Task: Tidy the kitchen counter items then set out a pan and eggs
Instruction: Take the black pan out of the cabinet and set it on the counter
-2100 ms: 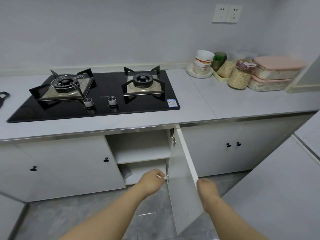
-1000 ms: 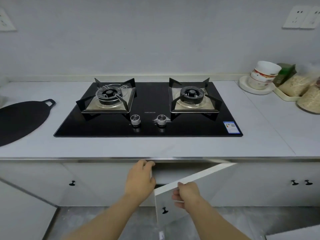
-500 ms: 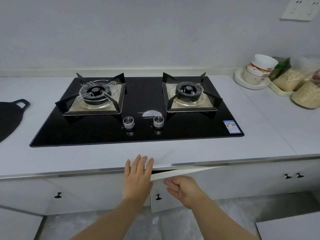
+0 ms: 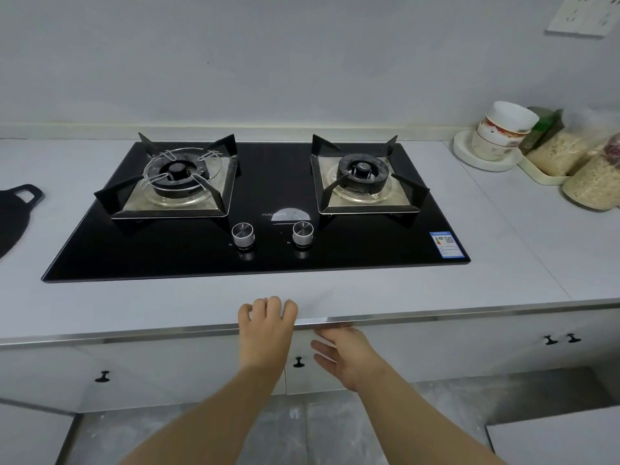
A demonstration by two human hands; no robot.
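Observation:
A flat black pan (image 4: pixel 13 216) with a loop handle lies on the counter (image 4: pixel 503 263) at the far left, partly cut off by the frame. My left hand (image 4: pixel 266 327) rests at the counter's front edge with its fingers curled and nothing in it. My right hand (image 4: pixel 345 355) is flat with straight fingers against the white cabinet door (image 4: pixel 419 357) below the counter, which now sits flush. No eggs are in view.
A black two-burner gas hob (image 4: pixel 261 209) fills the counter's middle. At the right stand stacked bowls on a plate (image 4: pixel 500 135) and jars of grain (image 4: pixel 593 182) by a tray. Black knobs (image 4: pixel 563 338) mark the neighbouring cabinet doors. A grey floor lies below.
The open cabinet door has swung shut under my right hand. My left hand left the door's edge and curled at the counter's rim. My view rose from the cabinet to the hob.

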